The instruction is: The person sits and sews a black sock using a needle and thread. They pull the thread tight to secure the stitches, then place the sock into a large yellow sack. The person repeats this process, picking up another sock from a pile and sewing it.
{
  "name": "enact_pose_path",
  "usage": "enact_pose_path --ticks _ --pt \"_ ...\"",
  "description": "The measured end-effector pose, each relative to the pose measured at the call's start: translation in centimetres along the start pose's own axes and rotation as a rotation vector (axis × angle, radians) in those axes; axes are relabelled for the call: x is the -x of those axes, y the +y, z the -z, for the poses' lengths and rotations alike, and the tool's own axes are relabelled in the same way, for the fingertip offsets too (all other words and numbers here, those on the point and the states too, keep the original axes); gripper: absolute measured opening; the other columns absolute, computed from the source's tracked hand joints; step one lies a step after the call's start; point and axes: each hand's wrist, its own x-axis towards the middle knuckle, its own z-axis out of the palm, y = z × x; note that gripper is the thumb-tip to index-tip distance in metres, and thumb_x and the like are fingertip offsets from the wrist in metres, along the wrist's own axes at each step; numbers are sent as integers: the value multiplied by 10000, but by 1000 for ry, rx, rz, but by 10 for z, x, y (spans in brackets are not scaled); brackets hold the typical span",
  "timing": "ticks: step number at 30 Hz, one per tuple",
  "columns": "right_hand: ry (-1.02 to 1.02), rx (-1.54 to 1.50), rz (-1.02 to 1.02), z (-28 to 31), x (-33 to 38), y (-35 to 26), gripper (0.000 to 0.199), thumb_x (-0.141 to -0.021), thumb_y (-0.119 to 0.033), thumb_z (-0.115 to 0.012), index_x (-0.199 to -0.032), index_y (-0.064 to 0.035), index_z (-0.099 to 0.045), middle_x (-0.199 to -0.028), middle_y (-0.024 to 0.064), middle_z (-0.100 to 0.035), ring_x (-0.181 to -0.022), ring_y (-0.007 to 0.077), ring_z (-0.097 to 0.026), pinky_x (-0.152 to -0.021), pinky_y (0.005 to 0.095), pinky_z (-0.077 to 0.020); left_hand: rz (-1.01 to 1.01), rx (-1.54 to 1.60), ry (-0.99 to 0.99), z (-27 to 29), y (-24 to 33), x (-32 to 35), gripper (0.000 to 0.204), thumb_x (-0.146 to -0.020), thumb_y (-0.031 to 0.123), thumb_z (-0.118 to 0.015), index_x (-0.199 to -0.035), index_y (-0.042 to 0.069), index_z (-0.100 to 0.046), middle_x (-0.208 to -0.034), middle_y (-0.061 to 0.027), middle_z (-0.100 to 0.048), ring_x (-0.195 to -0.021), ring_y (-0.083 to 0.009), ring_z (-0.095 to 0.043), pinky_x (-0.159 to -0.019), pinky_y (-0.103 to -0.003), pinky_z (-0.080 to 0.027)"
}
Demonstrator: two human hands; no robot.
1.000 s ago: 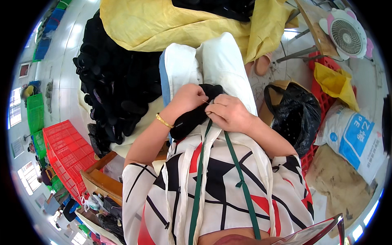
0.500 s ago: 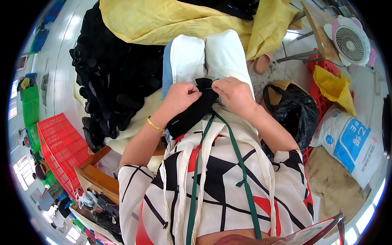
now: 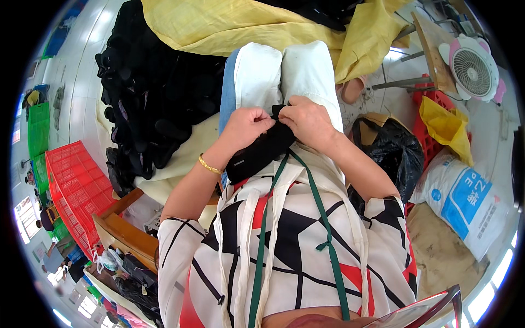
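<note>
Over my white-covered lap lies a long black cloth piece [image 3: 256,158], sock-like in shape, with a small pale mark near its lower end. My left hand [image 3: 247,127] pinches its upper left edge, thumb and forefinger pressed together. At the upper end, my right hand [image 3: 307,121] is closed with bent fingers on the same cloth, almost touching the left fingertips. Anything small between the right fingertips is hidden. To the left rises a large heap of black cloth pieces [image 3: 164,93], resting partly on cream fabric [image 3: 188,147].
Yellow sheeting [image 3: 240,27] spans the far side. A red plastic crate [image 3: 79,191] and a wooden drawer [image 3: 128,232] stand left. At right are a black plastic bag [image 3: 391,156], a white-and-blue sack [image 3: 465,199] and a fan [image 3: 471,68] by a wooden board.
The right hand has shifted slightly left, closer to the left hand, and covers more of the cloth's upper end. A thin light line beside its fingertips no longer shows.
</note>
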Motion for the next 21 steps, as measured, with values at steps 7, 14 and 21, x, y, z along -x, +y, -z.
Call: enact_pose_path --ticks 7,14,21 --pt "-8 -260 -130 -12 8 10 57 -828 -164 -701 -838 -109 -690 -810 67 -600 -823 286 -619 -679 396 -499 90 83 -71 -4 -8 -6 166 -917 182 -666 -909 17 -678 -734 3 -625 -592 -64 -542 -514 -217 -448" --pt "81 -283 -49 -24 3 5 58 -853 -142 -688 -894 -101 -679 -824 76 -608 -808 295 -626 -687 382 -507 220 362 -74 -13 -14 -9 171 -888 174 -703 -901 3 -700 -753 -7 -651 -620 -72 -569 -529 -213 -451" --pt "98 -445 -44 -37 -3 10 69 -944 -113 -618 -947 -46 -604 -806 81 -596 -707 223 -600 -677 317 -494 264 395 -36 -14 -6 -1 180 -905 202 -703 -926 23 -697 -790 7 -653 -636 -54 -536 -545 -192 -414"
